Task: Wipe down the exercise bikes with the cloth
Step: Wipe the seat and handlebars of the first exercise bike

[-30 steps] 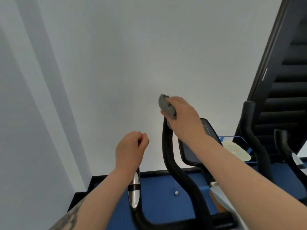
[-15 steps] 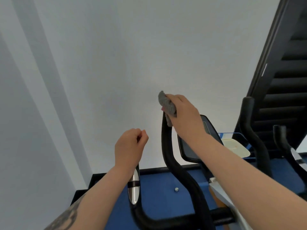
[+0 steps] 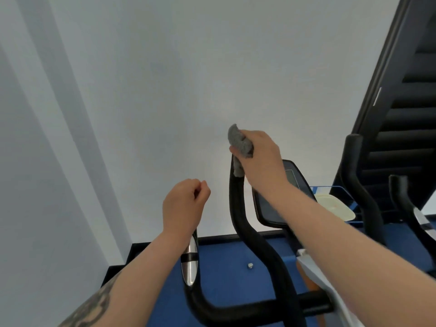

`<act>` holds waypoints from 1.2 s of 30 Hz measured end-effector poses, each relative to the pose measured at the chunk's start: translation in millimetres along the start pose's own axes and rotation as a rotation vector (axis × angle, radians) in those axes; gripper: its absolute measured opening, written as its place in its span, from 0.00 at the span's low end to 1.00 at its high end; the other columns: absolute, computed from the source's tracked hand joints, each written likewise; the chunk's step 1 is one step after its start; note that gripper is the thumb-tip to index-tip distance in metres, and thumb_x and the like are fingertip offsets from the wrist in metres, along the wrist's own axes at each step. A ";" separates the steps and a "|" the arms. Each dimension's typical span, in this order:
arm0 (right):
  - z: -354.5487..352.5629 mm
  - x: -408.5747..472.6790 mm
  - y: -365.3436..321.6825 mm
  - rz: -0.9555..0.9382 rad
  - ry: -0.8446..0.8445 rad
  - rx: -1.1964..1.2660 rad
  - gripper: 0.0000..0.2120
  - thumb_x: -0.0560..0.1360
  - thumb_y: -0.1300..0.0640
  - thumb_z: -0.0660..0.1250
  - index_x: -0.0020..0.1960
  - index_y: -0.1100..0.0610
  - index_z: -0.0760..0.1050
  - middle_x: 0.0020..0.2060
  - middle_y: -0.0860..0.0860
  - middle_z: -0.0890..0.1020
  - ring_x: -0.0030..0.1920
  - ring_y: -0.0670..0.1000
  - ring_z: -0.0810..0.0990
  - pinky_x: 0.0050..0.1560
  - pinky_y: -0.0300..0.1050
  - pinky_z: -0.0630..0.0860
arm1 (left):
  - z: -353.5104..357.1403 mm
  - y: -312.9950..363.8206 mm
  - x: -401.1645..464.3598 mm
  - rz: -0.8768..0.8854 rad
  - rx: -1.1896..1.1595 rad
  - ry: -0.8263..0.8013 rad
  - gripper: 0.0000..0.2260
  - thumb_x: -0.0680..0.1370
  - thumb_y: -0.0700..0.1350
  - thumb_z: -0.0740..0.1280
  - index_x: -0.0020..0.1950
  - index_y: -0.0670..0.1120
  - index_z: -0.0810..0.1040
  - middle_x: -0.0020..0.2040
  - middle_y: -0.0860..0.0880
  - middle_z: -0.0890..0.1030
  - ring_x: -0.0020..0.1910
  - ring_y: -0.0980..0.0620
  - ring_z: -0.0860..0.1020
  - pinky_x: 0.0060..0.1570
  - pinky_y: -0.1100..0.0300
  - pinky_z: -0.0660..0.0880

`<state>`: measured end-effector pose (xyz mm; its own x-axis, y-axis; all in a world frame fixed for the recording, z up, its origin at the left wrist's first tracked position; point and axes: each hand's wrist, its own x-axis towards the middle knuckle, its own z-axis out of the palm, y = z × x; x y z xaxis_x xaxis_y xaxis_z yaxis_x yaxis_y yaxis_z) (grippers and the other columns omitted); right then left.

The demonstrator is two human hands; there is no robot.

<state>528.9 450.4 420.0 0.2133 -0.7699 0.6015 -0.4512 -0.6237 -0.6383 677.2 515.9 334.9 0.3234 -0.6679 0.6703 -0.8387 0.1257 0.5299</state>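
Note:
My right hand (image 3: 262, 159) grips a grey cloth (image 3: 238, 142) bunched over the top end of the bike's black right handlebar (image 3: 245, 223). My left hand (image 3: 184, 204) is curled in a fist at the top of the left handlebar (image 3: 190, 263), whose silver sensor strip shows just below my wrist; the bar's tip is hidden inside the fist. The bike's dark console screen (image 3: 271, 208) sits behind my right forearm. The two bars join in a black crossbar (image 3: 236, 312) at the bottom.
A white wall fills the view ahead, close behind the bike. More black handlebars (image 3: 361, 185) of a second machine stand at the right, before a dark slatted structure (image 3: 405, 102). The floor (image 3: 226, 260) is blue, with a small white object (image 3: 250, 265) on it.
My right hand has shifted the cloth slightly upward on the tip of the right handlebar. My left hand has stayed in place.

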 end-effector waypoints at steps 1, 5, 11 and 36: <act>-7.3 3.8 1.6 0.009 -0.017 0.025 0.13 0.76 0.53 0.69 0.59 0.57 0.78 0.54 0.52 0.77 0.53 0.50 0.77 0.57 0.40 0.72 | 0.2 0.3 0.1 -0.001 0.003 0.000 0.24 0.78 0.42 0.64 0.29 0.53 0.54 0.25 0.55 0.57 0.25 0.56 0.57 0.28 0.64 0.53; -2.0 -25.1 13.9 0.068 0.070 0.183 0.18 0.75 0.40 0.63 0.51 0.55 0.71 0.48 0.55 0.77 0.49 0.53 0.78 0.51 0.47 0.74 | -0.1 -0.3 0.9 -0.026 -0.004 0.000 0.23 0.78 0.42 0.64 0.29 0.52 0.54 0.25 0.54 0.57 0.25 0.55 0.57 0.28 0.63 0.54; 22.9 -38.1 8.9 0.012 0.252 0.285 0.10 0.78 0.50 0.63 0.55 0.47 0.64 0.55 0.50 0.70 0.53 0.38 0.71 0.54 0.28 0.67 | -0.1 0.4 0.2 -0.045 0.003 -0.002 0.22 0.78 0.43 0.64 0.29 0.51 0.56 0.25 0.54 0.58 0.26 0.55 0.58 0.28 0.60 0.56; -10.4 -78.0 28.9 0.059 -0.439 -0.042 0.07 0.70 0.45 0.72 0.42 0.47 0.79 0.42 0.45 0.76 0.43 0.38 0.75 0.40 0.29 0.67 | -3.2 4.3 0.8 -0.043 0.087 -0.030 0.21 0.80 0.45 0.62 0.29 0.50 0.60 0.27 0.53 0.62 0.30 0.50 0.64 0.30 0.57 0.57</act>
<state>490.2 493.9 359.6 0.5303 -0.7937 0.2979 -0.5060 -0.5783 -0.6399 675.2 518.3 339.4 0.3478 -0.6931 0.6314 -0.8595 0.0334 0.5101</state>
